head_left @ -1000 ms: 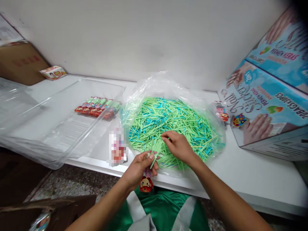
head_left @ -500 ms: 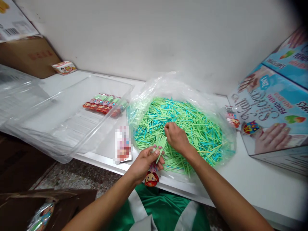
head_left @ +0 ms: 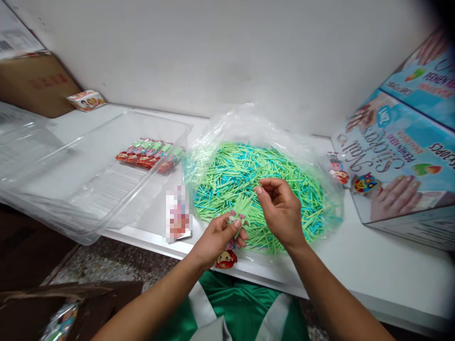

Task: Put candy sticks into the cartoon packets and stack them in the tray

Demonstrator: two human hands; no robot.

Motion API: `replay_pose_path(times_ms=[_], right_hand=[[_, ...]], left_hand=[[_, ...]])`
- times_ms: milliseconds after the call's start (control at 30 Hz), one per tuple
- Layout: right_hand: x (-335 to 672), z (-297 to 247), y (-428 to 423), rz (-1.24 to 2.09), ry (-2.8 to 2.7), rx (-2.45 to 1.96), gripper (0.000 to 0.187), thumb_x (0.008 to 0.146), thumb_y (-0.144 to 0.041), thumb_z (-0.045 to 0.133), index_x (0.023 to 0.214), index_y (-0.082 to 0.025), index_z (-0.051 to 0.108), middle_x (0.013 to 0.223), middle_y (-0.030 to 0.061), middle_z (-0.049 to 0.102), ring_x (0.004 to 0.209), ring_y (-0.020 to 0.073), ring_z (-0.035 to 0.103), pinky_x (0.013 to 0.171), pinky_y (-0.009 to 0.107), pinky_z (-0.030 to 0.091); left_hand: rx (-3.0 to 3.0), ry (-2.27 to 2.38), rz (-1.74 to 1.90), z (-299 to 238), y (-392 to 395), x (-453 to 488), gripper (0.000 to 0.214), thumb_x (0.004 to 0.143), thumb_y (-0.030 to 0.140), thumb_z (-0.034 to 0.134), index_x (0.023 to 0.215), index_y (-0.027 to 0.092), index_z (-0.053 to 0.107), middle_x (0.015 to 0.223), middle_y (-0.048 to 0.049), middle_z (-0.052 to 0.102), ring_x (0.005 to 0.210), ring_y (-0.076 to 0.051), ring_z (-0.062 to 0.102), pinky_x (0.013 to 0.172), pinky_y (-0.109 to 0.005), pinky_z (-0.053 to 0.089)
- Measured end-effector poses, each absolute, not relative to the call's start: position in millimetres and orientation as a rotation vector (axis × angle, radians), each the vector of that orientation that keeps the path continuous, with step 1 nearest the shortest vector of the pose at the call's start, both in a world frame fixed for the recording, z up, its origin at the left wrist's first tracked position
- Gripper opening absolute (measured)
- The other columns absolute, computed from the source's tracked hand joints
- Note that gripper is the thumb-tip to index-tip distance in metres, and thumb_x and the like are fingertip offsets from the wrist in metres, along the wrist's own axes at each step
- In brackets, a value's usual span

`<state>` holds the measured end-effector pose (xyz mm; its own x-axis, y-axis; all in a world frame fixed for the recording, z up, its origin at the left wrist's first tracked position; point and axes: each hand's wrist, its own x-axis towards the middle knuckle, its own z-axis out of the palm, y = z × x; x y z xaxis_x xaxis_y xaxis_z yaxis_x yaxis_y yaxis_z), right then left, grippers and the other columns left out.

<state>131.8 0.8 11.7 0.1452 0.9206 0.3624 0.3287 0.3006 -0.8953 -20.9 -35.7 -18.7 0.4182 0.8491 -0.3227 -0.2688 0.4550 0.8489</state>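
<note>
My left hand (head_left: 222, 237) is closed on a small clear packet printed with a red-haired cartoon figure (head_left: 226, 259). Thin green sticks (head_left: 243, 204) fan out of the packet's top, above the thumb. Close by on the right, my right hand (head_left: 280, 203) pinches thumb and forefinger together on what looks like a thin green stick, hard to tell from those behind it. Beneath both hands spreads a heap of green and blue sticks (head_left: 284, 166) in an open clear plastic bag (head_left: 245, 116).
Left of the bag, a clear plastic tray (head_left: 81, 227) holds a row of filled cartoon packets (head_left: 147, 155). A partly blurred printed packet (head_left: 177, 215) lies beside it. Blue "Nail Stickers" boxes (head_left: 401, 156) stand at right. A cardboard box (head_left: 39, 85) and small carton (head_left: 86, 100) are at back left.
My right hand has lifted from the heap and turned, moving right and nearer to me, with its fingertips pinched. My left hand keeps the packet, shifted slightly right and tilted.
</note>
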Motion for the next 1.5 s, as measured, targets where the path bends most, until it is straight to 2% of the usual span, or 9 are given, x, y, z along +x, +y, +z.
replay_pose_path(times_ms=[167, 333, 433, 600, 800, 900, 1200, 1367, 1500], right_hand=[[136.8, 14.5, -6.6, 0.602, -1.651, -1.259, 0.014, 0.086, -0.026, 0.055, 0.099, -0.021, 0.059, 0.080, 0.0014, 0.061, 0.067, 0.0124, 0.056, 0.061, 0.026, 0.046], [142.4, 22.1, -17.6, 0.516, -1.889, -1.103, 0.019, 0.086, -0.022, 0.054, 0.102, -0.023, 0.064, 0.097, 0.0052, 0.062, 0.085, 0.0160, 0.058, 0.075, 0.031, 0.048], [144.8, 24.1, -22.8, 0.585, -1.809, -1.190, 0.025, 0.085, -0.025, 0.057, 0.109, -0.023, 0.061, 0.094, 0.0042, 0.062, 0.071, 0.0126, 0.056, 0.064, 0.027, 0.047], [141.5, 28.5, -24.4, 0.798, -1.872, -1.124, 0.013, 0.087, -0.024, 0.055, 0.083, -0.021, 0.067, 0.077, 0.0021, 0.063, 0.071, 0.0137, 0.058, 0.066, 0.027, 0.048], [137.1, 37.6, -22.2, 0.733, -1.809, -1.021, 0.011, 0.085, -0.021, 0.058, 0.085, -0.023, 0.069, 0.081, 0.0023, 0.066, 0.078, 0.0157, 0.061, 0.070, 0.030, 0.049], [136.4, 39.3, -21.8, 0.688, -1.798, -0.986, 0.012, 0.084, -0.019, 0.059, 0.088, -0.024, 0.069, 0.081, 0.0020, 0.067, 0.078, 0.0159, 0.060, 0.072, 0.031, 0.048], [132.7, 45.1, -16.2, 0.705, -1.653, -0.995, 0.010, 0.084, -0.019, 0.060, 0.083, -0.024, 0.069, 0.080, 0.0010, 0.065, 0.075, 0.0149, 0.059, 0.070, 0.030, 0.047], [121.1, 57.9, -14.4, 0.756, -1.652, -0.956, 0.009, 0.085, -0.021, 0.059, 0.084, -0.024, 0.068, 0.080, 0.0011, 0.064, 0.075, 0.0152, 0.059, 0.070, 0.029, 0.049], [109.3, 71.9, -8.7, 0.768, -1.779, -0.906, 0.012, 0.086, -0.023, 0.057, 0.091, -0.026, 0.067, 0.086, 0.0027, 0.066, 0.082, 0.0171, 0.061, 0.075, 0.032, 0.050]], left_hand=[[0.849, 0.850, 0.828, -17.6, -33.4, -21.0, 0.030, 0.080, 0.043, 0.061, 0.091, 0.016, 0.053, 0.073, -0.0021, 0.065, 0.061, -0.011, 0.058, 0.062, -0.023, 0.043], [0.872, 0.826, 0.885, -15.7, -32.6, -22.8, 0.031, 0.078, 0.042, 0.063, 0.093, 0.016, 0.055, 0.074, -0.0030, 0.066, 0.067, -0.013, 0.060, 0.069, -0.026, 0.047], [0.885, 0.855, 0.973, -13.3, -31.9, -25.0, 0.029, 0.079, 0.041, 0.063, 0.091, 0.016, 0.056, 0.079, -0.0043, 0.067, 0.074, -0.015, 0.062, 0.074, -0.028, 0.048], [1.013, 0.824, 1.035, -6.5, -28.8, -29.1, 0.024, 0.080, 0.040, 0.061, 0.084, 0.016, 0.060, 0.082, -0.0047, 0.066, 0.079, -0.016, 0.061, 0.078, -0.029, 0.047], [1.096, 0.815, 1.050, 5.4, -28.1, -38.2, 0.042, 0.074, 0.032, 0.069, 0.114, 0.020, 0.060, 0.108, -0.0078, 0.065, 0.099, -0.022, 0.060, 0.084, -0.031, 0.047], [1.130, 0.814, 1.045, 10.2, -27.2, -43.4, 0.050, 0.071, 0.027, 0.073, 0.118, 0.020, 0.058, 0.112, -0.0090, 0.064, 0.103, -0.024, 0.059, 0.087, -0.032, 0.047], [1.109, 0.717, 1.064, 6.5, -22.9, -48.0, 0.046, 0.070, 0.022, 0.074, 0.114, 0.019, 0.057, 0.106, -0.0077, 0.064, 0.093, -0.022, 0.063, 0.088, -0.038, 0.049], [1.038, 0.753, 1.096, 8.8, -26.0, -49.7, 0.023, 0.072, 0.028, 0.072, 0.091, 0.016, 0.066, 0.095, -0.0050, 0.064, 0.086, -0.019, 0.063, 0.080, -0.037, 0.054], [1.065, 0.937, 1.185, 40.9, -17.6, -80.9, 0.019, 0.070, 0.029, 0.073, 0.083, 0.016, 0.067, 0.086, -0.0038, 0.067, 0.075, -0.018, 0.064, 0.074, -0.036, 0.055]])
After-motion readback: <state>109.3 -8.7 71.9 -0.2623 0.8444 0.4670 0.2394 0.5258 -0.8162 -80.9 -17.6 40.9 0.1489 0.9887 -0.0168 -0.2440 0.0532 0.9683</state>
